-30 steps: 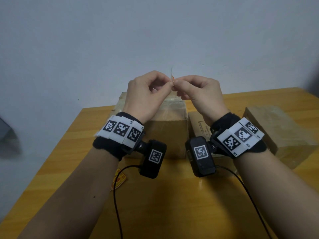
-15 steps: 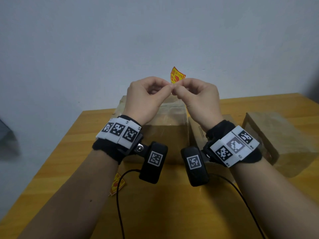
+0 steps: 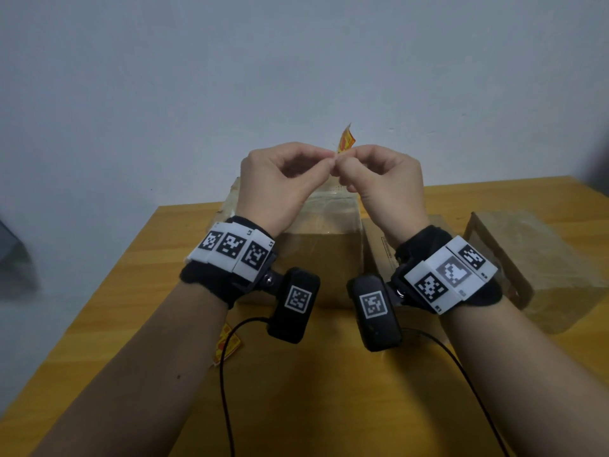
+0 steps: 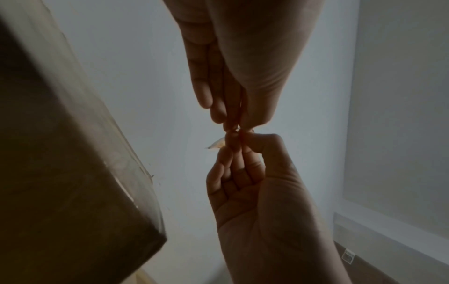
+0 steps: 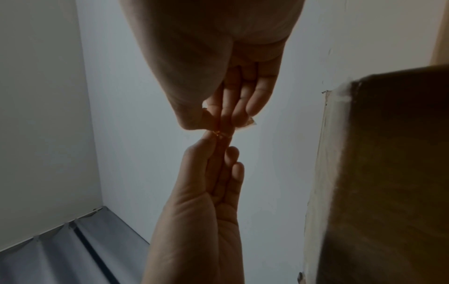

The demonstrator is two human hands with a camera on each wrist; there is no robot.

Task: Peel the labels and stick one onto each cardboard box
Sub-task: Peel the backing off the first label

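Both hands are raised above the table with their fingertips together. My left hand (image 3: 329,160) and right hand (image 3: 341,160) each pinch a small yellow and red label (image 3: 346,142) that sticks up between them. The left wrist view shows the left hand (image 4: 237,125) above, the right hand (image 4: 237,139) below and a pale sliver of label (image 4: 216,145). Three cardboard boxes sit behind the hands: a large taped one (image 3: 324,235), a small one (image 3: 374,249) and one at the right (image 3: 527,258). Whether the backing has come apart from the label is hidden.
Another yellow and red label (image 3: 227,343) lies on the wooden table (image 3: 99,324), under my left forearm. Black cables (image 3: 224,390) run from the wrist cameras toward me. A plain wall stands close behind the boxes. The table's left edge is near.
The label was edge-on a second ago, showed its printed face half a second ago, and is now turned partly sideways. Both hands stay pinched together at about the same place.
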